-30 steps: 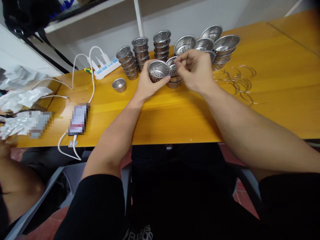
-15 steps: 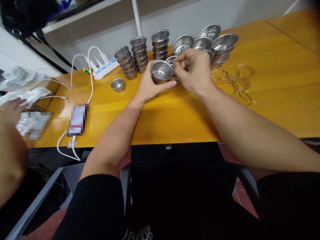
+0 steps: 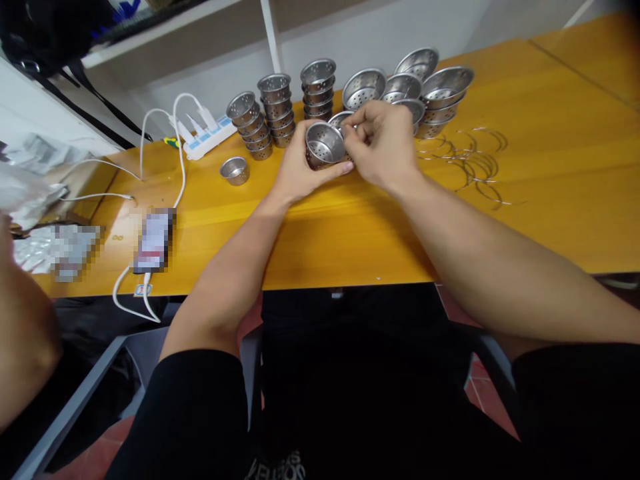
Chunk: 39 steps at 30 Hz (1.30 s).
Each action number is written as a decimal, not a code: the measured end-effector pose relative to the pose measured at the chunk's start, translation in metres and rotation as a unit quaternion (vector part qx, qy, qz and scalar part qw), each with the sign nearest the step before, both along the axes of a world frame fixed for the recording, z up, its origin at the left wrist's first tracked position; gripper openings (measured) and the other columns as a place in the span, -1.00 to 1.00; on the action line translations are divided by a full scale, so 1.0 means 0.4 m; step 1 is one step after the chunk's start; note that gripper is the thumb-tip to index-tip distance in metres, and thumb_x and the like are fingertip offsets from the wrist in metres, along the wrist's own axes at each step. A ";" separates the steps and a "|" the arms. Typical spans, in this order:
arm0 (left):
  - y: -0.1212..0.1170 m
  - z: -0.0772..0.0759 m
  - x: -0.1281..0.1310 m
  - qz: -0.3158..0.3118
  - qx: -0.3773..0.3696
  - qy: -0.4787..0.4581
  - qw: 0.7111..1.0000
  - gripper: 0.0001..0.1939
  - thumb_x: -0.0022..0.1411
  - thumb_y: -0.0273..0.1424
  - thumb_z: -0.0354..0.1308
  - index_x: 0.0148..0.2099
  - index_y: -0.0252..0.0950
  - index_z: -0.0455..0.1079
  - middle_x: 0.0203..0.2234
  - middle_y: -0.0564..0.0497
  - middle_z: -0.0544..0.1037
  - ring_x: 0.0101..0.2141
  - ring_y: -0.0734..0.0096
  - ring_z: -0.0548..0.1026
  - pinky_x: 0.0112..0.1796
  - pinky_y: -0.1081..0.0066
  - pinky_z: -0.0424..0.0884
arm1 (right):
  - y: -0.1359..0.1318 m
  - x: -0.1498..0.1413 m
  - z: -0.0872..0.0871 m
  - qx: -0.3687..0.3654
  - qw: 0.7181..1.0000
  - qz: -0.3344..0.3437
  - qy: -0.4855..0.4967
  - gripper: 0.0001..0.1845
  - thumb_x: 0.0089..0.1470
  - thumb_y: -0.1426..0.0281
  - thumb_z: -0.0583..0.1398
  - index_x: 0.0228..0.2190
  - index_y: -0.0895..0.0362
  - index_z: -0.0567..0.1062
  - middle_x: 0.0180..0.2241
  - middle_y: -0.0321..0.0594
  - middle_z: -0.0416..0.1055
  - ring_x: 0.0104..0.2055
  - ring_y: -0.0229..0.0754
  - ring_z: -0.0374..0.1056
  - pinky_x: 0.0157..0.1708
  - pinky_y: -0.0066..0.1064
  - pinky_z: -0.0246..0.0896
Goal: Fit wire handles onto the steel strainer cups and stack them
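Observation:
My left hand (image 3: 297, 167) is wrapped around a small perforated metal cup (image 3: 325, 144), tilted so that its holed inside faces me. My right hand (image 3: 380, 143) is closed in a pinch at the cup's right rim; whatever sits between the fingertips is too small to make out. Behind the two hands, another perforated cup (image 3: 340, 120) is partly hidden. Thin curved wires (image 3: 473, 163) lie loosely on the table to the right of my right hand.
Stacks of perforated cups (image 3: 275, 107) line the back, with wider perforated bowls (image 3: 445, 90) at right. One small cup (image 3: 235, 171) stands alone. Leftward are a power strip (image 3: 207, 140), a cabled phone (image 3: 154, 240), plastic bags (image 3: 35, 250) and another person's arm (image 3: 25, 333).
The held cup has shifted slightly right, closer to my right fingertips, which stay pinched. At the left, the other person's arm has come in over the table's edge by the bags.

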<state>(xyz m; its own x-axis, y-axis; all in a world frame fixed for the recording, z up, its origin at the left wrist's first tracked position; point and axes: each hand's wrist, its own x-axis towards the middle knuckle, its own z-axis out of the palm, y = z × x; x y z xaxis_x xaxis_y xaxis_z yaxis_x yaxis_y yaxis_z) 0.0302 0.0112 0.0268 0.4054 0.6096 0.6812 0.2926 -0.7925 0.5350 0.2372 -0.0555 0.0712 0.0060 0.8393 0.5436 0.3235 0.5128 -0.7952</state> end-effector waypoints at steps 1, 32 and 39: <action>-0.001 0.001 0.001 -0.001 -0.001 -0.002 1.000 0.09 0.02 0.47 0.50 0.31 -0.09 0.27 0.17 -0.12 0.58 0.17 -0.01 0.65 0.25 -0.04 0.58 | -0.003 -0.001 0.001 -0.005 1.000 0.001 -0.001 -0.58 0.22 -0.22 0.48 -0.27 -0.22 0.58 -0.51 -0.22 0.44 -0.26 0.15 0.44 -0.23 0.07 0.43; 0.011 0.006 -0.025 -0.034 -0.013 -0.006 0.999 -0.09 0.29 0.49 0.26 0.32 -0.08 0.39 0.13 -0.10 0.63 0.15 0.03 0.69 0.28 -0.06 0.64 | -0.022 0.026 0.051 -0.088 0.977 0.185 0.061 -0.45 0.01 -0.06 0.70 -0.27 -0.06 0.60 -0.44 -0.30 0.51 -0.48 -0.15 0.37 -0.45 -0.22 0.40; 0.007 0.008 -0.016 -0.026 0.009 0.014 1.000 -0.10 0.32 0.41 0.34 0.34 -0.13 0.33 0.16 -0.15 0.59 0.20 -0.02 0.65 0.34 -0.08 0.56 | -0.009 0.018 0.041 -0.079 0.978 0.183 0.062 -0.39 -0.03 -0.10 0.71 -0.33 -0.06 0.54 -0.48 -0.30 0.46 -0.48 -0.11 0.37 -0.46 -0.18 0.42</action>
